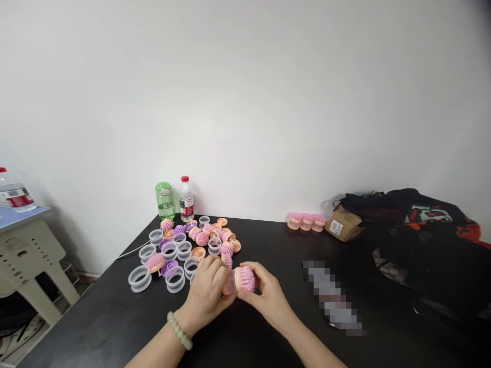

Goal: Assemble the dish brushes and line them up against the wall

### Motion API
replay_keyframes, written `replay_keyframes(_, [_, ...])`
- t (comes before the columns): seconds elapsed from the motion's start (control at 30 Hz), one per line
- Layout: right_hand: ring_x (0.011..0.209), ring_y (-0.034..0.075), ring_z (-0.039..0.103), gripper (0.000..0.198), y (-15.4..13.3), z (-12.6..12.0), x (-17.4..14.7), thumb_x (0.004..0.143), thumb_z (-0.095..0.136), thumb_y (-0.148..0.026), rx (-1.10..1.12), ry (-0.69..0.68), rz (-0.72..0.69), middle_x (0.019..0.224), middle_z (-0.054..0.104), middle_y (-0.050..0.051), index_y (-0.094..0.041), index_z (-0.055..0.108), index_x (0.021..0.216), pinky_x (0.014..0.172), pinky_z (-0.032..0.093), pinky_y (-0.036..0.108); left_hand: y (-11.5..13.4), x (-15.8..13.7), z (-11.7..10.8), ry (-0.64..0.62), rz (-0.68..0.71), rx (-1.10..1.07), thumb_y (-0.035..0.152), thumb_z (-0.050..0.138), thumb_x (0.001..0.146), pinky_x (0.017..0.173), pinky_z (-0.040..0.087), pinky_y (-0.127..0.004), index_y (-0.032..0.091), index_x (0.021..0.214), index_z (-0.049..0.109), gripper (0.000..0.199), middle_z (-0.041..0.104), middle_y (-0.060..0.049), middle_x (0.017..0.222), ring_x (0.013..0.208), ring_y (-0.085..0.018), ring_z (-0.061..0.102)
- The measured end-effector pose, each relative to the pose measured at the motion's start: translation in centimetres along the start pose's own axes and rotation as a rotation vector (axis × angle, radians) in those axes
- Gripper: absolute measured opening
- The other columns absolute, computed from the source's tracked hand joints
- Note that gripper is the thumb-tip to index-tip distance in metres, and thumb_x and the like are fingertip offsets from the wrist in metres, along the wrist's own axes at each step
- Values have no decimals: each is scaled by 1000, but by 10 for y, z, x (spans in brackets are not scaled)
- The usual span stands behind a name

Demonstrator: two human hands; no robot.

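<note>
In front of me a round scalp brush (245, 279) with pink bristles and a peach base lies on its side between my two hands. My left hand (205, 287), with a beaded bracelet on its wrist, is closed round the base end, where a clear part shows. My right hand (270, 296) grips the bristle end between thumb and fingers. To the left are several translucent plastic rings (175, 279), loose pink bristle heads (202, 238), peach round handles (198, 252) and purple ones (169, 267). Part of this pile is hidden behind my left hand.
Three assembled pink brushes (307, 222) stand in a row by the wall. A green bottle (165, 200) and a red-capped water bottle (186, 199) are at the back left. On the right lie a brown paper bag (344, 224), dark cloth (418, 255) and a pixelated object (333, 299).
</note>
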State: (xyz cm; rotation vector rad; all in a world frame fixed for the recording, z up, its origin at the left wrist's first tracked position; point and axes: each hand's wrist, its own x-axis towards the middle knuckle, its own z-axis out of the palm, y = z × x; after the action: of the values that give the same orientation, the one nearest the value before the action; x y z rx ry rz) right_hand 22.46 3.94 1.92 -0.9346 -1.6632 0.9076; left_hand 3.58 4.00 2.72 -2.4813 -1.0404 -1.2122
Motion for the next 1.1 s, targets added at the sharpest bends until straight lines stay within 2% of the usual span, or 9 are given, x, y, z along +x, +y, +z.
replay_keyframes(0.17, [84,20,63,22,-6,-1,-1,77,69,-24,-125,-12,-74,93,65,2,-22,64,98,73,51,30,1,1,1,24,17,32,11,60,75,74,48,-40,20,91,54,20,62,-5,84,85,-25,57])
replay_keyframes(0.37, [113,27,60,38,-11,-7,-5,78,69,-16,-181,-95,-196,119,64,7,-26,64,114,99,47,41,0,1,3,5,-6,3,13,62,70,72,48,-39,20,88,55,21,61,-4,80,81,-24,57])
replay_keyframes(0.47, [125,28,54,61,-9,-7,-5,73,69,-11,-210,-86,-134,134,57,7,-30,56,129,107,43,47,0,1,2,-12,-12,40,15,62,72,70,47,-38,20,87,55,18,61,-5,81,79,-24,56])
replay_keyframes(0.53, [120,29,57,69,-4,-7,-4,68,73,-15,-216,-46,-51,130,58,7,-29,53,133,101,48,46,1,1,1,-38,3,70,14,60,72,70,46,-38,20,85,54,15,62,-4,80,79,-24,55])
replay_keyframes(0.63, [101,26,64,42,-1,-7,-3,72,72,-22,-243,-36,12,108,65,5,-24,62,113,89,53,42,1,1,1,-85,20,94,14,60,75,73,46,-39,20,86,55,14,63,-4,82,82,-24,56])
replay_keyframes(0.7, [100,25,65,35,-2,-8,-2,74,67,-18,-244,-57,-2,108,66,5,-23,63,108,91,51,41,1,0,1,-92,15,101,15,61,76,74,46,-39,20,87,55,14,63,-4,84,83,-24,56])
replay_keyframes(0.83, [123,28,55,70,-6,-9,-3,65,71,-12,-215,-78,35,134,57,6,-28,52,131,103,44,44,-1,0,2,-72,11,110,17,64,75,73,45,-39,20,86,54,15,62,-5,85,83,-25,55])
replay_keyframes(1.0, [109,28,63,50,-6,-9,-2,71,70,-19,-264,-105,112,117,66,7,-24,59,119,98,47,46,-1,-1,3,-94,12,96,15,65,74,77,46,-40,19,87,54,17,63,-5,85,86,-25,54])
replay_keyframes(1.1, [121,28,57,66,-7,-9,-2,65,72,-13,-220,-110,82,131,61,6,-27,55,126,104,44,44,0,-1,2,-90,6,80,20,66,76,76,45,-40,20,87,55,15,62,-5,84,84,-25,54])
